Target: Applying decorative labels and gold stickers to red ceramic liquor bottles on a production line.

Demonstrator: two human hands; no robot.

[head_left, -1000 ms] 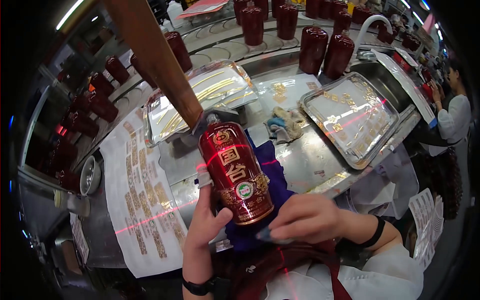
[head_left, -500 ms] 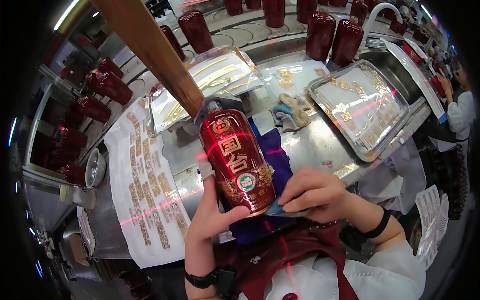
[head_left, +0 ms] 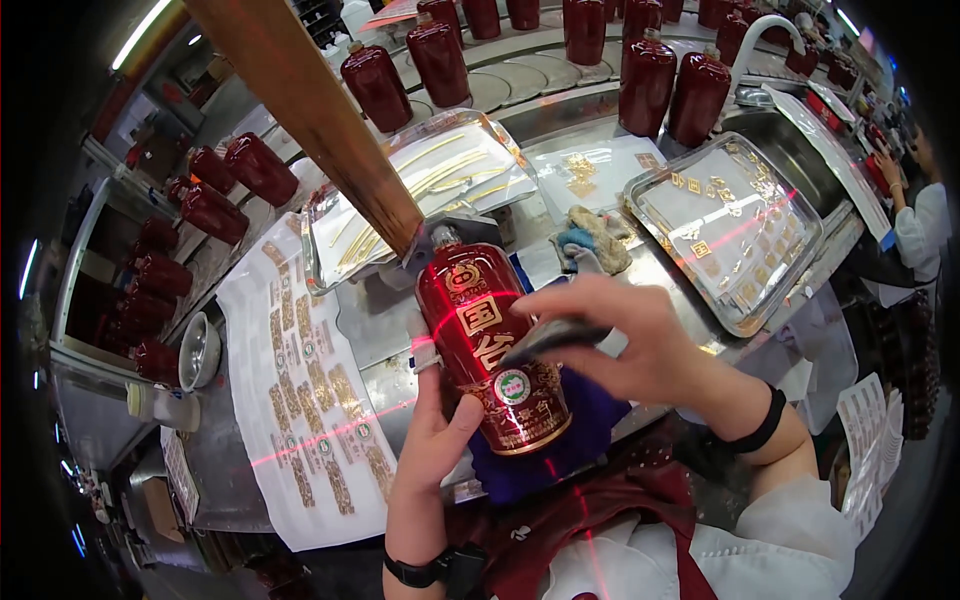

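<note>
A curved conveyor (head_left: 520, 72) carries glossy dark-red bottles (head_left: 645, 88) from 10 to 1 o'clock, clock positions taken from the one at center, past a steel worktable (head_left: 375, 365). A wooden post (head_left: 310, 115) slants in from 11 o'clock. At 9 o'clock lies a white decal sheet (head_left: 245, 345) printed with gold bands and round green-and-white seals. A clear-rimmed tray (head_left: 735, 327) at 2 o'clock holds gold character-shaped pieces; a second tray (head_left: 308, 255) at 11 o'clock holds thin gold strips.

The central dark-red bottle (head_left: 472, 330) rests on a purple cloth (head_left: 600, 412), neck toward 11 o'clock beside the post's foot. Its front bears a gold emblem, large gold Chinese characters, a round green-and-white seal and, lowest, rows of smaller gold lettering.

The left hand (head_left: 437, 442) grips the bottle from 7 o'clock, thumb over the lower front, a white-wrapped finger along its side. The right hand (head_left: 640, 335), at 3 o'clock, pinches a blurred dark flat tool (head_left: 563, 340), its tip over the lettering just above the seal; whether it touches cannot be told. A blue-and-tan rag (head_left: 597, 243) lies crumpled toward 1 o'clock.
</note>
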